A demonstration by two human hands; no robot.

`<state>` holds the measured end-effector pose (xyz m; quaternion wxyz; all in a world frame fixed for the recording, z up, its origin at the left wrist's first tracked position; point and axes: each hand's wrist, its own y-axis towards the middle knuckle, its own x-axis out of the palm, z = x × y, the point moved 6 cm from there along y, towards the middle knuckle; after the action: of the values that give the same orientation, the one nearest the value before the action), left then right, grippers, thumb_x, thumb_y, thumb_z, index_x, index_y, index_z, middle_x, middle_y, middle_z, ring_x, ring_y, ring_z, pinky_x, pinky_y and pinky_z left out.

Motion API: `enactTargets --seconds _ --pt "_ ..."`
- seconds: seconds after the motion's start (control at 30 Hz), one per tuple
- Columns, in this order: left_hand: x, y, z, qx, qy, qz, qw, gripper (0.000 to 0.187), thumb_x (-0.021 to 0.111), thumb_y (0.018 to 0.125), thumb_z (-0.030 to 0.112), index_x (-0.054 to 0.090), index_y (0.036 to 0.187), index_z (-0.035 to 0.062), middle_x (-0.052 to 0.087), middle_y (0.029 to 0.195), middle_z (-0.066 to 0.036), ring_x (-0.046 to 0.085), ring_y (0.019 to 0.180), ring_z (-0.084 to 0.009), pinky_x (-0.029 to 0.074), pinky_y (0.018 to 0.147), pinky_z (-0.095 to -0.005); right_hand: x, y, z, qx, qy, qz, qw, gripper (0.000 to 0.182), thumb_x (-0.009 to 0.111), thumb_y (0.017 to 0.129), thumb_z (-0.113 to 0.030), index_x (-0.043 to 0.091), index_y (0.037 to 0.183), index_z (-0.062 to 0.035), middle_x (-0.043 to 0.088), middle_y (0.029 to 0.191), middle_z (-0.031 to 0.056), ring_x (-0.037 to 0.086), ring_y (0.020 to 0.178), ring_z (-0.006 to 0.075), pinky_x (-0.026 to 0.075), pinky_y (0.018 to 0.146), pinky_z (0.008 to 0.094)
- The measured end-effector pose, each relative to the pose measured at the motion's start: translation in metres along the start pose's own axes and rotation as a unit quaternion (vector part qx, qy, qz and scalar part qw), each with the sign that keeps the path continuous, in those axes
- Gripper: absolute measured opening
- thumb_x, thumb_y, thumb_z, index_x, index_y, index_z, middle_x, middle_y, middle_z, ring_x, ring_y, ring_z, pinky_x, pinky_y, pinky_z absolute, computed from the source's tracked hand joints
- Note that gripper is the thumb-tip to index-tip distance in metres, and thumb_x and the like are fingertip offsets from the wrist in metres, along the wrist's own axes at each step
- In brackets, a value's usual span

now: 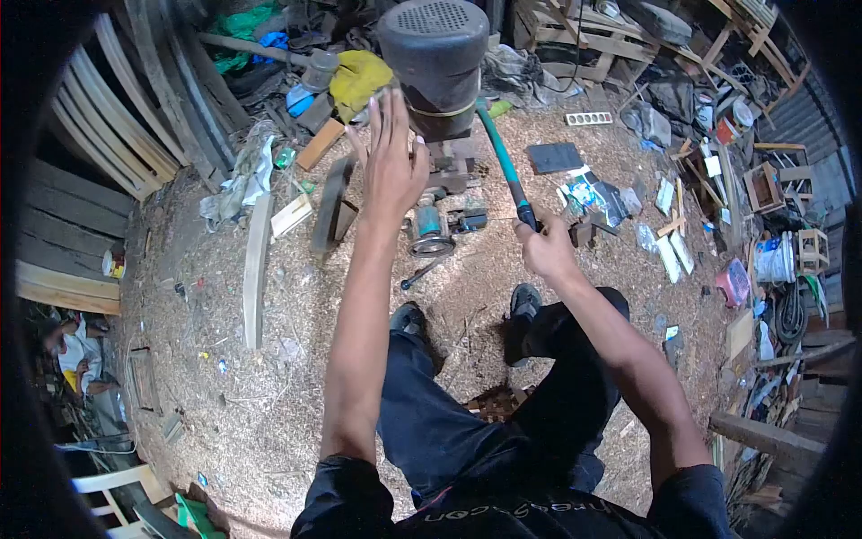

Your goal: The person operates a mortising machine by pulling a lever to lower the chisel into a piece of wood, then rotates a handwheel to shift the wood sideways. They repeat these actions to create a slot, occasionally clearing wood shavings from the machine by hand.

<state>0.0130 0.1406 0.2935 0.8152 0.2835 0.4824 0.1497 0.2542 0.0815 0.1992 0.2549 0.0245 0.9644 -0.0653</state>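
My right hand (549, 247) is closed around the black grip of a long teal-handled tool (501, 157). Its far end reaches the side of a dark, round-topped drum-shaped thing (435, 67) with a perforated top and a yellowish band low around it. What the tool's head looks like is hidden there. My left hand (392, 171) is raised with fingers stretched out and apart, overlapping the drum's left lower side in this view, with nothing in it. Below the drum, between my hands, lies a teal-and-metal power tool (431, 225) on the ground.
Wood shavings cover the ground. A grey wooden beam (258, 269) and a dark block (333, 207) lie left, near a yellow cloth (359, 81). To the right are a black flat panel (555, 157), a white power strip (588, 118) and a pink stool (734, 283). Another person sits far left.
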Motion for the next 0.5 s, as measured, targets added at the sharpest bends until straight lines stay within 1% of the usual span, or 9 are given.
enactTargets --seconds 0.03,0.07,0.1,0.17,0.23,0.3,0.33,0.4,0.5 --pt "-0.006 -0.004 -0.002 -0.023 -0.016 0.02 0.999 0.071 0.051 0.086 0.015 0.018 0.148 0.0042 0.024 0.152 -0.019 0.015 0.143 -0.0344 0.004 0.114 -0.0554 -0.003 0.0 -0.006 -0.006 -0.01 0.016 1.0 0.032 0.059 0.081 -0.019 0.061 0.101 0.0061 0.061 0.071 0.0166 0.06 0.068 0.0258 0.046 0.064 0.0379" --pt "-0.011 -0.015 -0.004 -0.046 -0.034 0.04 0.998 0.07 0.051 0.087 0.015 0.019 0.148 0.0043 0.026 0.151 -0.019 0.017 0.142 -0.0348 0.005 0.114 -0.0545 -0.001 -0.001 -0.005 0.049 0.021 0.002 0.999 0.031 0.06 0.081 -0.019 0.06 0.099 0.0059 0.062 0.073 0.0199 0.062 0.071 0.0319 0.047 0.068 0.0404" --pt "-0.014 -0.027 -0.006 -0.066 -0.053 0.062 0.994 0.069 0.052 0.087 0.015 0.021 0.148 0.0045 0.029 0.15 -0.02 0.019 0.142 -0.0353 0.006 0.114 -0.0535 -0.002 0.0 -0.011 0.019 0.011 0.0 1.0 0.03 0.06 0.081 -0.019 0.06 0.098 0.0057 0.062 0.073 0.0211 0.062 0.072 0.0337 0.047 0.069 0.0411" --pt "-0.009 -0.058 -0.017 -0.138 -0.076 0.083 0.984 0.059 0.055 0.085 0.016 0.038 0.14 0.0015 0.035 0.145 -0.022 0.031 0.136 -0.0355 0.019 0.112 -0.0529 -0.004 0.003 -0.018 -0.043 -0.008 -0.001 0.999 0.028 0.06 0.081 -0.018 0.06 0.097 0.0053 0.062 0.074 0.0236 0.063 0.075 0.0373 0.047 0.071 0.0424" --pt "0.001 -0.095 -0.022 -0.209 -0.052 0.034 0.976 0.047 0.055 0.085 0.015 0.05 0.129 -0.0002 0.053 0.13 -0.02 0.046 0.124 -0.0335 0.029 0.109 -0.0471 -0.006 -0.001 -0.027 -0.046 -0.031 0.001 0.998 0.024 0.059 0.081 -0.015 0.06 0.093 0.0051 0.061 0.076 0.0263 0.063 0.078 0.0404 0.047 0.073 0.0436" --pt "0.011 -0.107 -0.024 -0.26 -0.159 -0.049 0.951 0.04 0.056 0.084 0.012 0.056 0.122 0.0008 0.065 0.11 -0.014 0.055 0.113 -0.0311 0.036 0.104 -0.0436 -0.011 -0.001 -0.04 -0.06 -0.048 0.017 0.997 0.023 0.058 0.081 -0.014 0.06 0.093 0.0053 0.061 0.078 0.027 0.063 0.079 0.0408 0.047 0.073 0.0437" --pt "0.01 -0.104 -0.021 -0.255 -0.157 -0.028 0.954 0.039 0.057 0.083 0.012 0.057 0.121 0.0015 0.066 0.105 -0.013 0.056 0.11 -0.0308 0.038 0.102 -0.0432 -0.018 -0.004 -0.055 -0.063 -0.071 0.016 0.995 0.027 0.057 0.081 -0.013 0.06 0.101 0.005 0.063 0.082 0.0257 0.064 0.079 0.0397 0.048 0.074 0.0432" --pt "0.009 -0.101 -0.014 -0.245 -0.154 0.01 0.957 0.037 0.058 0.083 0.011 0.059 0.119 0.0029 0.069 0.095 -0.009 0.059 0.104 -0.0302 0.04 0.098 -0.0425 -0.022 0.019 -0.054 -0.074 -0.027 0.008 0.997 0.028 0.055 0.081 -0.011 0.059 0.104 0.0051 0.064 0.08 0.0221 0.064 0.074 0.0334 0.049 0.068 0.0402" --pt "0.009 -0.094 -0.012 -0.208 -0.131 0.049 0.968 0.031 0.059 0.082 0.011 0.062 0.112 0.0039 0.068 0.095 -0.01 0.059 0.102 -0.0308 0.042 0.094 -0.0433 -0.036 0.029 -0.091 -0.045 0.064 -0.042 0.996 0.027 0.055 0.084 -0.011 0.059 0.105 0.0051 0.063 0.073 0.0145 0.062 0.063 0.0219 0.048 0.056 0.0335"
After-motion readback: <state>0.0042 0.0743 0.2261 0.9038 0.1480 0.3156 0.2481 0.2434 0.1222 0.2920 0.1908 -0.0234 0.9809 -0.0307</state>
